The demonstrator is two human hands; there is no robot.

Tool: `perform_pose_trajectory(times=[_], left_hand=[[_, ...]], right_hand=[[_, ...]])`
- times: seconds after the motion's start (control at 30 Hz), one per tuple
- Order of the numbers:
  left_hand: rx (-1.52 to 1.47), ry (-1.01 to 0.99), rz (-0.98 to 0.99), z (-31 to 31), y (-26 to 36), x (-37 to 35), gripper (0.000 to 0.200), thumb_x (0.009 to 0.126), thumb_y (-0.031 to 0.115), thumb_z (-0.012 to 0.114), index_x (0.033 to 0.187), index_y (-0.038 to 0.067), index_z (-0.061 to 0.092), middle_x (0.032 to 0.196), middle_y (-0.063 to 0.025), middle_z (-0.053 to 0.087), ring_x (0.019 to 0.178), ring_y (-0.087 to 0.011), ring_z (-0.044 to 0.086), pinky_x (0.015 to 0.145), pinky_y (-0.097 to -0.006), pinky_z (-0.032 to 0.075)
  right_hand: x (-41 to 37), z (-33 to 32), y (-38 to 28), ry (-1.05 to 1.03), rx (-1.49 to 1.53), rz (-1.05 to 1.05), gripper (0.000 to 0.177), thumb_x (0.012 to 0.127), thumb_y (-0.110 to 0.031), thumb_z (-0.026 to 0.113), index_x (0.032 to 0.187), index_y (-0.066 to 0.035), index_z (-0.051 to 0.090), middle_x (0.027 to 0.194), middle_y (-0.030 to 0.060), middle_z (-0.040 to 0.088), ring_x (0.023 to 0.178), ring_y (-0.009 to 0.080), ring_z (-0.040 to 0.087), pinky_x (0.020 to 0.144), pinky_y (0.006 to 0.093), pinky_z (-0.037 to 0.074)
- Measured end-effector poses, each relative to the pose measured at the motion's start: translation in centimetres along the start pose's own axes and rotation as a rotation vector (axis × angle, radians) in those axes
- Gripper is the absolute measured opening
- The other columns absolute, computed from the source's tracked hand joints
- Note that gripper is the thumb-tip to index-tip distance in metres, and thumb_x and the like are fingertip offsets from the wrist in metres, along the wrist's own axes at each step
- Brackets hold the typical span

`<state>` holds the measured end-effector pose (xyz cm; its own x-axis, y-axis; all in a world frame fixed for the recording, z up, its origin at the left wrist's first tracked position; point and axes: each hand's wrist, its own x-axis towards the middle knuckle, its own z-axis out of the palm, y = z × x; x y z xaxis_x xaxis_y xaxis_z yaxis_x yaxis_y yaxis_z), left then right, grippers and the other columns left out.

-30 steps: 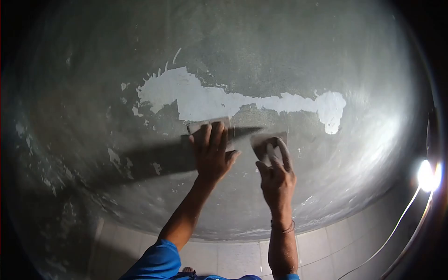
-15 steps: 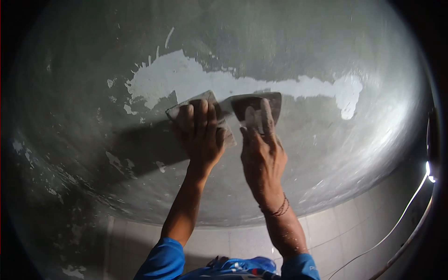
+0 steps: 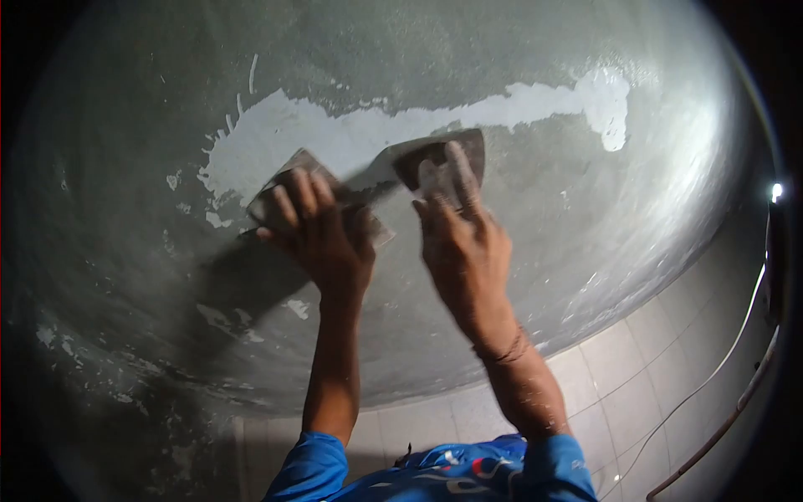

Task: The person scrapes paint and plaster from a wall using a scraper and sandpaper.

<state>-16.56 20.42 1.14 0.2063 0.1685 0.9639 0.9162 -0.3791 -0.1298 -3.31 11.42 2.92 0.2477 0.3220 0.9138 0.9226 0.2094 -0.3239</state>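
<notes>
A grey curved surface [image 3: 535, 201] bears an irregular pale patch [image 3: 284, 134] that runs to the right as a band. My left hand [image 3: 322, 230] is closed on a flat, square-cornered plate [image 3: 301, 161], over the lower edge of the patch. To its right, my right hand [image 3: 464, 243] grips a dark flat scraper blade [image 3: 468, 146], with two fingers stretched along it. The blade's top edge lies close under the pale band. My palms and the undersides of both tools are hidden.
Pale tiles [image 3: 627, 351] show below the curved rim. At the far right are a small bright lamp [image 3: 777, 191], a thin white cable [image 3: 729, 351] and a thicker brown hose [image 3: 719, 448]. Smaller pale spots [image 3: 297, 309] mark the surface at the lower left.
The view has tilted and shifted. Against the patch, my left hand and its plate have moved left, and the plate is turned more. My right hand and the scraper have also moved slightly left.
</notes>
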Motion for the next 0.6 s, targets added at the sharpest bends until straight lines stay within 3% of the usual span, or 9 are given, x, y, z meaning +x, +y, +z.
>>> perform_pose_trajectory(times=[0.1, 0.23, 0.3, 0.37, 0.4, 0.43, 0.5, 0.53, 0.6], left_hand=[[0.015, -0.019, -0.089, -0.6, 0.8, -0.2, 0.072, 0.091, 0.053, 0.036, 0.139, -0.001, 0.031, 0.147, -0.021, 0.025, 0.137, -0.0422, 0.016, 0.104, -0.0646, 0.003], [-0.017, -0.03, -0.096, -0.2, 1.3, -0.3, 0.067, 0.091, 0.045, 0.042, 0.138, -0.003, 0.031, 0.147, -0.021, 0.024, 0.137, -0.0416, 0.015, 0.106, -0.0627, 0.002], [-0.029, 0.003, -0.066, 0.0, 1.5, -0.9, 0.067, 0.09, 0.047, 0.044, 0.135, -0.001, 0.036, 0.146, -0.0199, 0.027, 0.136, -0.0413, 0.018, 0.106, -0.0642, 0.004], [-0.023, -0.023, -0.08, -0.3, 1.4, -1.7, 0.066, 0.089, 0.045, 0.047, 0.135, -0.001, 0.036, 0.146, -0.0199, 0.027, 0.137, -0.0415, 0.017, 0.107, -0.0626, 0.004], [-0.059, -0.034, -0.093, -0.2, 1.8, -1.4, 0.067, 0.089, 0.045, 0.047, 0.136, -0.002, 0.035, 0.146, -0.0204, 0.025, 0.137, -0.0413, 0.016, 0.107, -0.0618, 0.005], [-0.092, -0.065, -0.105, -0.6, 2.1, -1.8, 0.068, 0.089, 0.045, 0.047, 0.136, -0.003, 0.034, 0.147, -0.0208, 0.024, 0.137, -0.0412, 0.015, 0.108, -0.061, 0.005], [-0.067, -0.116, -0.149, -0.5, 2.2, -2.3, 0.073, 0.089, 0.046, 0.046, 0.139, -0.004, 0.028, 0.147, -0.0234, 0.02, 0.137, -0.0415, 0.014, 0.109, -0.0596, 0.005], [-0.094, -0.061, -0.14, 0.1, 1.8, -2.1, 0.074, 0.089, 0.043, 0.048, 0.14, -0.004, 0.023, 0.148, -0.0244, 0.017, 0.138, -0.0417, 0.012, 0.109, -0.0578, 0.005], [-0.147, 0.023, -0.16, 0.0, 1.6, -1.0, 0.082, 0.087, 0.038, 0.054, 0.142, -0.007, 0.013, 0.149, -0.0263, 0.01, 0.138, -0.0413, 0.009, 0.109, -0.0568, 0.004]], right_hand=[[0.3, -0.3, -1.0, -0.112, -0.107, 0.0, 0.047, 0.079, -0.012, 0.056, 0.126, -0.012, 0.052, 0.148, 0.0074, 0.028, 0.067, 0.0255, 0.057, 0.052, 0.0308, 0.052], [-0.2, -0.5, 0.2, -0.19, -0.141, -0.038, 0.046, 0.08, -0.012, 0.055, 0.126, -0.01, 0.052, 0.148, 0.0095, 0.026, 0.068, 0.0267, 0.057, 0.053, 0.031, 0.053], [0.5, -0.4, 0.4, -0.154, -0.085, -0.109, 0.049, 0.078, -0.012, 0.058, 0.127, -0.008, 0.05, 0.147, 0.0119, 0.028, 0.08, 0.0318, 0.062, 0.054, 0.0312, 0.053], [0.9, -1.2, 0.7, -0.211, -0.11, -0.093, 0.049, 0.078, -0.011, 0.059, 0.127, -0.008, 0.051, 0.146, 0.0131, 0.03, 0.081, 0.0301, 0.064, 0.055, 0.0321, 0.053], [2.0, -0.7, 0.6, -0.036, -0.061, -0.175, 0.037, 0.08, -0.013, 0.059, 0.117, -0.006, 0.057, 0.143, 0.012, 0.035, 0.074, 0.0278, 0.065, 0.055, 0.0335, 0.053], [2.5, -0.7, 0.8, -0.049, -0.048, -0.186, 0.037, 0.08, -0.013, 0.059, 0.117, -0.006, 0.057, 0.143, 0.012, 0.035, 0.074, 0.0278, 0.065, 0.055, 0.0335, 0.053], [3.3, -1.6, 1.2, -0.075, 0.253, -0.073, 0.024, 0.079, -0.013, 0.066, 0.102, -0.006, 0.063, 0.131, 0.0112, 0.05, 0.075, 0.0307, 0.066, 0.062, 0.0352, 0.055], [3.4, -2.3, 1.9, 0.035, 0.287, -0.05, 0.017, 0.077, -0.01, 0.068, 0.093, -0.004, 0.066, 0.127, 0.0121, 0.054, 0.08, 0.0318, 0.066, 0.065, 0.0352, 0.054], [2.5, -3.5, 5.2, 0.094, 0.266, -0.063, 0.027, 0.078, -0.009, 0.067, 0.104, -0.006, 0.063, 0.133, 0.0098, 0.049, 0.088, 0.0292, 0.065, 0.065, 0.0335, 0.055]])
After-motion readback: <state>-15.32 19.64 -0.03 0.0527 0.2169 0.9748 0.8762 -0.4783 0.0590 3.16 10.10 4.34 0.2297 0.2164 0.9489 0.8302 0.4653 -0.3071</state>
